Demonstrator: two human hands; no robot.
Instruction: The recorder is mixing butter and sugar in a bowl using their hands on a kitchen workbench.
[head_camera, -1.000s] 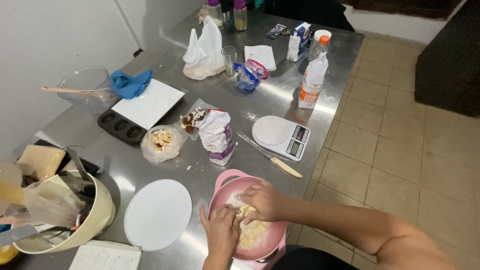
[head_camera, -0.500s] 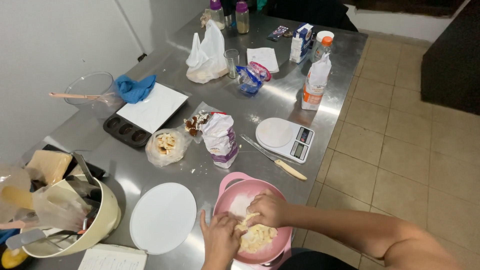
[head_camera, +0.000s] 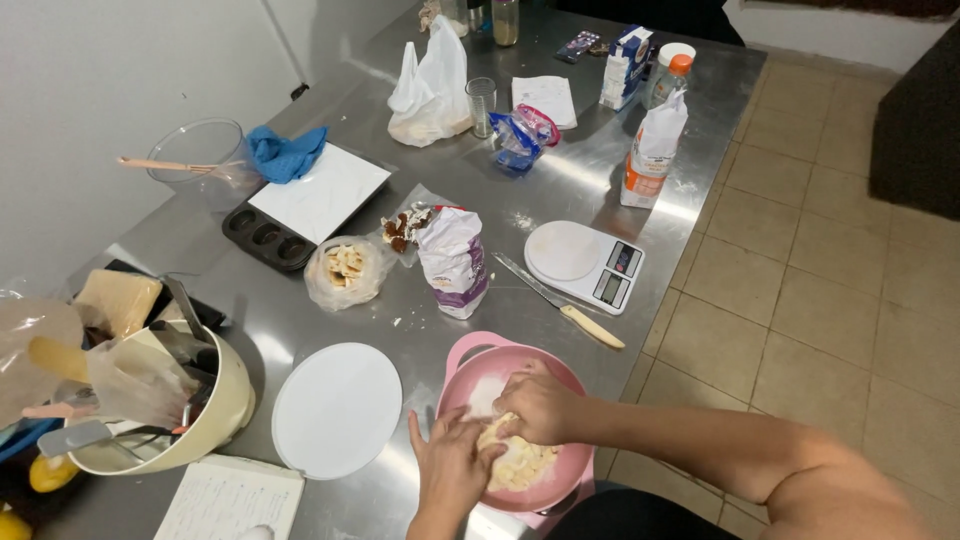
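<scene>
Both hands in the pink bowl (head_camera: 470, 365) at near edge of the steel surface (head_camera: 690, 215). Left hand (head_camera: 452, 462) fingers spread, pressing the pale dough (head_camera: 517, 462) from the near-left; right hand (head_camera: 537, 405) curled over it from the far side, gripping. Dough sits directly between them, right slightly more on top. White round lid (head_camera: 336, 408) just left of bowl.

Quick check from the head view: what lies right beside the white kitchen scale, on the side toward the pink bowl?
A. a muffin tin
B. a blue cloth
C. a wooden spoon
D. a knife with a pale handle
D: a knife with a pale handle lies on the steel table just beside the white kitchen scale, toward the pink bowl.
</scene>
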